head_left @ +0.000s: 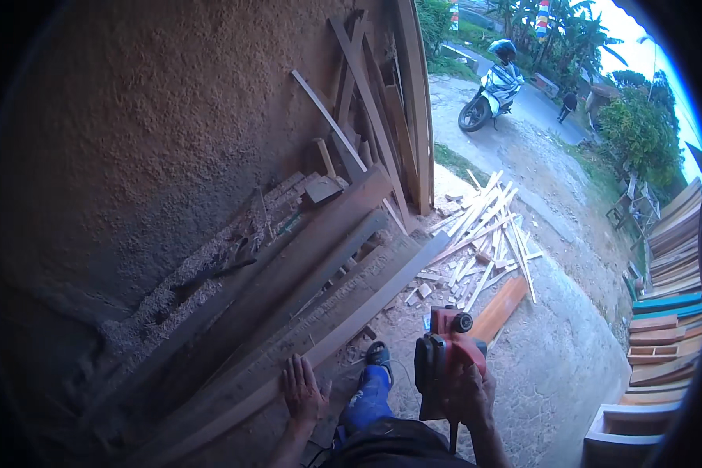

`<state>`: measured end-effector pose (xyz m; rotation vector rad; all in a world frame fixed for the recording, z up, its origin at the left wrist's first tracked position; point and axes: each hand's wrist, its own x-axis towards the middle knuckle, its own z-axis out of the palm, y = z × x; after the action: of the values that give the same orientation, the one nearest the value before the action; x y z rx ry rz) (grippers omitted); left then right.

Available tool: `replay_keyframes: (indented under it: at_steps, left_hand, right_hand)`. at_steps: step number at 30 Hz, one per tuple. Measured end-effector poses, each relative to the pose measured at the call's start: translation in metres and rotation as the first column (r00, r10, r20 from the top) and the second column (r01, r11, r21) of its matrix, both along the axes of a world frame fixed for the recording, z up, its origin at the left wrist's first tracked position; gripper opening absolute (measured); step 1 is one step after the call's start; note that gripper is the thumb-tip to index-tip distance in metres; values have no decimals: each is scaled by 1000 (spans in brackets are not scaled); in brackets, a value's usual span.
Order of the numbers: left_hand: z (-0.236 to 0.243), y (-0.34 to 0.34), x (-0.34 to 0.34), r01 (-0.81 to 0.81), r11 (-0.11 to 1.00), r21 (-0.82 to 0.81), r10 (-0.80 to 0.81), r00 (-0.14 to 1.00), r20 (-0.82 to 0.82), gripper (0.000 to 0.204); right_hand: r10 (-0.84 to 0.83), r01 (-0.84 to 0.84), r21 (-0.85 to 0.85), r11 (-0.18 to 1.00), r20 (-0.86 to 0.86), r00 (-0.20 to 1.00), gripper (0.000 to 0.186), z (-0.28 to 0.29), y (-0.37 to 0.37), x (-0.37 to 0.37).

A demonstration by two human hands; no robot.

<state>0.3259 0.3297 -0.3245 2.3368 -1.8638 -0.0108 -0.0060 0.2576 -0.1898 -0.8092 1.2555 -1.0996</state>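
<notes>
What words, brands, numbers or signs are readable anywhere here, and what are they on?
None can be read.
Red power tool in the right hand: no legible marking.
Motorbike outside: too small to make out any lettering.
Colourful striped object by the trees: too small and blurred to tell.

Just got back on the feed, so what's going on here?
A person's right grip is closed around a red planer, held to the right of the nearest long plank and not on it. Their left grip rests open on that plank. Ahead, thin wooden sticks lie heaped on the ground near an orange-brown board.
</notes>
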Motion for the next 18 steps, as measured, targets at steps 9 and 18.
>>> replay_keyframes:
  at_steps: [9, 18]
  left_hand:
    - [2, -147, -112, 67, 998, -9, -67, 997, -38, 86]
    - [-63, -277, -192, 92, 968, 235, 230, 61, -971, 61]
  right_hand:
    - [-172, 192, 278, 941, -93, 981, 29, -20, -225, -70]
    - [-96, 145, 298, 944, -173, 980, 35, -8, -422, -84]
